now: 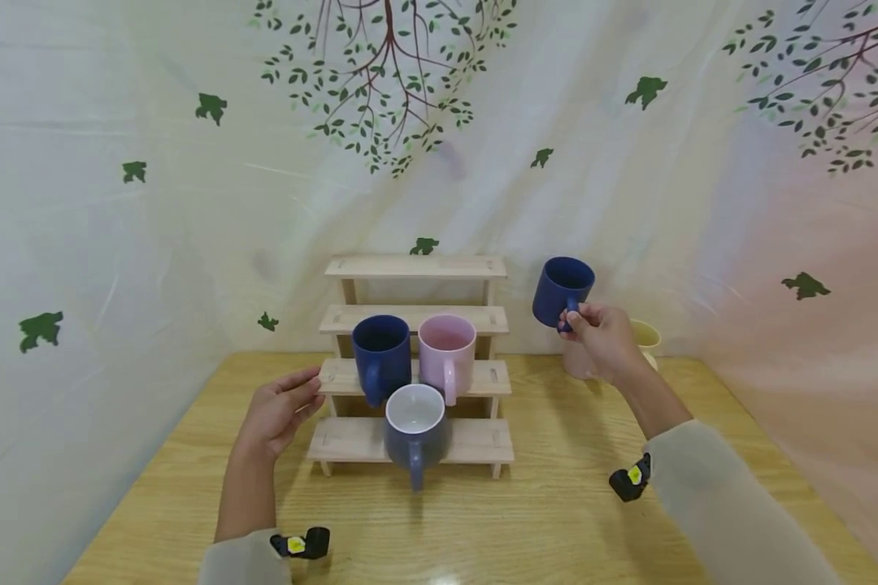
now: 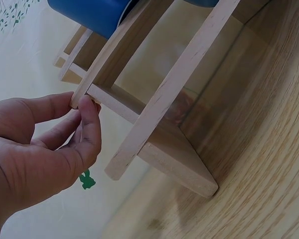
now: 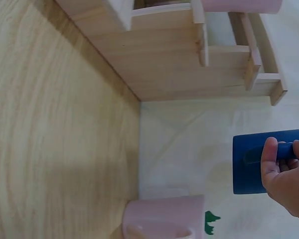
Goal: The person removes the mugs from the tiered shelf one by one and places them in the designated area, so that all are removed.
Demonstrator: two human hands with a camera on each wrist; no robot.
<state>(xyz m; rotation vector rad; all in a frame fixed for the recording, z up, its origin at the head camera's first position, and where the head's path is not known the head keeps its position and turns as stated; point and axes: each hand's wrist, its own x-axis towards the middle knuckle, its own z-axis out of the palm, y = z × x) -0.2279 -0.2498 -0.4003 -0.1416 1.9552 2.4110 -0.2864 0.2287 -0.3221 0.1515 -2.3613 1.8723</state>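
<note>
Navy mug (image 1: 562,284) held up by its handle in the right hand (image 1: 607,337); left hand (image 1: 285,406) pinching a wooden rack (image 1: 417,266)

Head view: Rack has four stepped tiers and stands toward the back edge of the tabletop (image 1: 556,504). Navy mug is off the rack, mouth up, beyond the right ends of the upper tiers and above the tabletop's back edge. Right fingers are closed around its handle. Left fingers are at the left end of the second tier from the bottom. That tier carries a second navy mug (image 1: 380,357), left of middle, and a pink mug (image 1: 446,349) just beside it. Grey mug (image 1: 433,439), white inside, stands on the lowest tier, handle over the front edge. Near the tabletop's back edge, partly hidden by the right hand and wrist: a pale pink mug (image 1: 576,361) and a yellow mug (image 1: 645,333). Printed backdrop (image 1: 154,244) behind.

Left wrist view: Thumb and forefinger narrowed together on the tier's end; remaining fingers bent, partly hidden behind the thumb.

Right wrist view: Thumb and fingers hold the handle; navy mug is apart from the rack's right side. Pale pink mug rests on the tabletop, also apart from the held one.
</note>
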